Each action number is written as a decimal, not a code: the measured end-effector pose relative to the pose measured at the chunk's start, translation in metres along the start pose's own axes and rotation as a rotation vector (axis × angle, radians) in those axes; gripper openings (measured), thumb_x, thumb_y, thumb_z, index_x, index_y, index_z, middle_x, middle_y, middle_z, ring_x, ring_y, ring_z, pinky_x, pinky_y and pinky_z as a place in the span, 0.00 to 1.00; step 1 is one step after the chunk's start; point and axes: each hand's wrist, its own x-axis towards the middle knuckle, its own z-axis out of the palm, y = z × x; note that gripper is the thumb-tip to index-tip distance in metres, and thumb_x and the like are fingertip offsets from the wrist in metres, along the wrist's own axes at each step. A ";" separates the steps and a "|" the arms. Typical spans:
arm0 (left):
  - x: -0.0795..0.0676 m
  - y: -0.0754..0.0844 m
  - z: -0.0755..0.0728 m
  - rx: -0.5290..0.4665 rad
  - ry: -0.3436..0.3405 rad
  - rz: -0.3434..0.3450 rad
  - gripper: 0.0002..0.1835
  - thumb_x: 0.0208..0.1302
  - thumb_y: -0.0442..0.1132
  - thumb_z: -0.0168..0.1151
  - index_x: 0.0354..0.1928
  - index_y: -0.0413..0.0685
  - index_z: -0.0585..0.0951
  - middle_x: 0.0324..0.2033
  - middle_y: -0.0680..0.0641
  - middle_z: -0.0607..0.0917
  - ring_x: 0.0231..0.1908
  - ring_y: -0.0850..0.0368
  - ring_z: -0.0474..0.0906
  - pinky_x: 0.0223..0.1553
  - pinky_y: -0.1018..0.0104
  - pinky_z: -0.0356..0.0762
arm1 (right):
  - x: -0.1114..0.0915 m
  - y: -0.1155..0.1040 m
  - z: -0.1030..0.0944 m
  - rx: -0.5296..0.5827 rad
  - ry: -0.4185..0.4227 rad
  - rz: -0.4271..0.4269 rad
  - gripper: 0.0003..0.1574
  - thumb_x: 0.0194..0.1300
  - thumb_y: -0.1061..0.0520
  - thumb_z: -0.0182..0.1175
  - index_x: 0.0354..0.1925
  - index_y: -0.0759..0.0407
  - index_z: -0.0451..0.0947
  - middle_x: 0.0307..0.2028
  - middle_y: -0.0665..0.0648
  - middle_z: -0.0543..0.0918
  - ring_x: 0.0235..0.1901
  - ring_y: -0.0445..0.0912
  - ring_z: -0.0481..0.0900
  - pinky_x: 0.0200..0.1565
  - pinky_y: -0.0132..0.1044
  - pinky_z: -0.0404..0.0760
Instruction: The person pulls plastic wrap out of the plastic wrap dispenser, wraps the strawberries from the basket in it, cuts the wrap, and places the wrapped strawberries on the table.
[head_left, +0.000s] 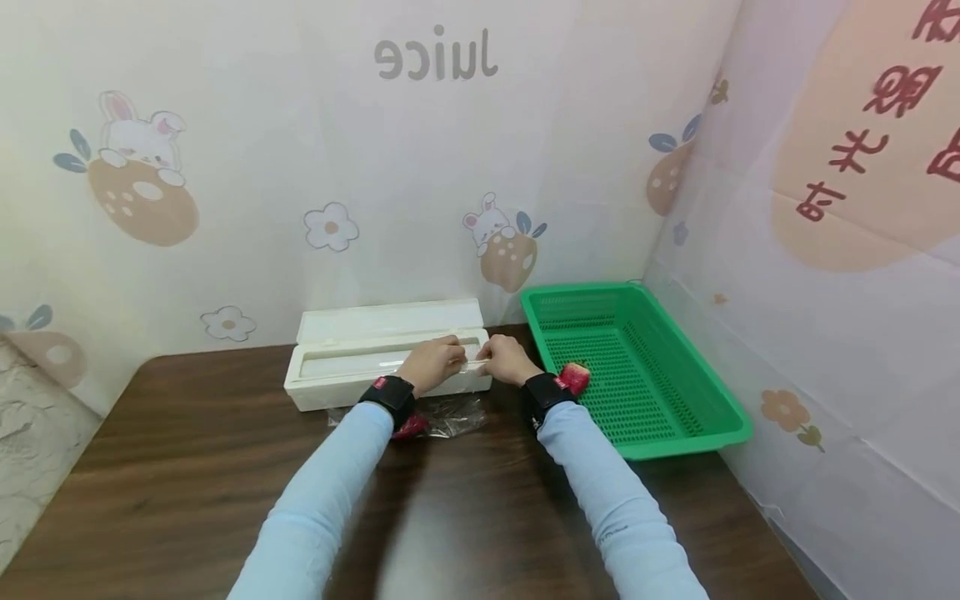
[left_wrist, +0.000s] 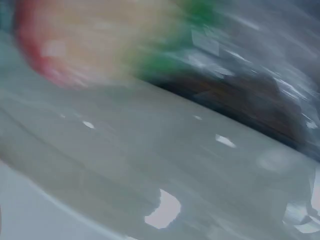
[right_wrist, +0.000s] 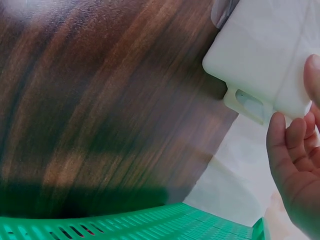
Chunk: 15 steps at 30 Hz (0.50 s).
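The box (head_left: 324, 395) is white, the basket (head_left: 637, 367) is green, the tabletop (head_left: 202, 458) is streaky brown, and the sleeves (head_left: 318, 500) are light blue.

Back wall (head_left: 262, 150): pale, beyond the left grip (head_left: 433, 365), printed with rabbits (head_left: 142, 143), tan strawberries (head_left: 142, 208), flowers (head_left: 332, 227) and a mirrored "Juice" (head_left: 438, 60).
Side wall (head_left: 750, 292): white, right of the right grip (head_left: 510, 360), with a large peach patch (head_left: 817, 237) and red characters (head_left: 900, 90).
Worktop (head_left: 225, 433): dark brown wood grain, below both grips.
Sheen (head_left: 427, 533): pale, nearside of the grips.
Textured surface (head_left: 30, 454): whitish, far left of the left grip.
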 end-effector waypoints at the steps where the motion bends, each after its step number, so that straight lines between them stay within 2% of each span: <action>1: -0.002 -0.002 -0.004 0.002 0.003 -0.007 0.02 0.56 0.36 0.64 0.31 0.52 0.82 0.30 0.53 0.78 0.29 0.59 0.77 0.32 0.68 0.74 | 0.000 0.000 -0.003 -0.010 0.010 0.000 0.12 0.44 0.57 0.70 0.32 0.60 0.84 0.32 0.56 0.84 0.33 0.48 0.77 0.35 0.36 0.73; 7: -0.007 -0.008 -0.011 0.004 0.024 0.021 0.05 0.61 0.38 0.59 0.35 0.50 0.83 0.32 0.51 0.78 0.30 0.60 0.76 0.32 0.70 0.73 | -0.001 0.005 -0.011 -0.026 0.020 0.025 0.14 0.45 0.58 0.70 0.34 0.61 0.84 0.34 0.57 0.85 0.35 0.49 0.78 0.37 0.37 0.74; 15: -0.025 -0.010 -0.008 0.009 0.069 -0.053 0.05 0.59 0.39 0.61 0.34 0.52 0.85 0.29 0.53 0.78 0.27 0.62 0.74 0.30 0.70 0.72 | -0.003 -0.003 0.004 0.024 0.008 0.014 0.13 0.46 0.59 0.70 0.34 0.61 0.83 0.33 0.57 0.83 0.34 0.48 0.77 0.37 0.37 0.74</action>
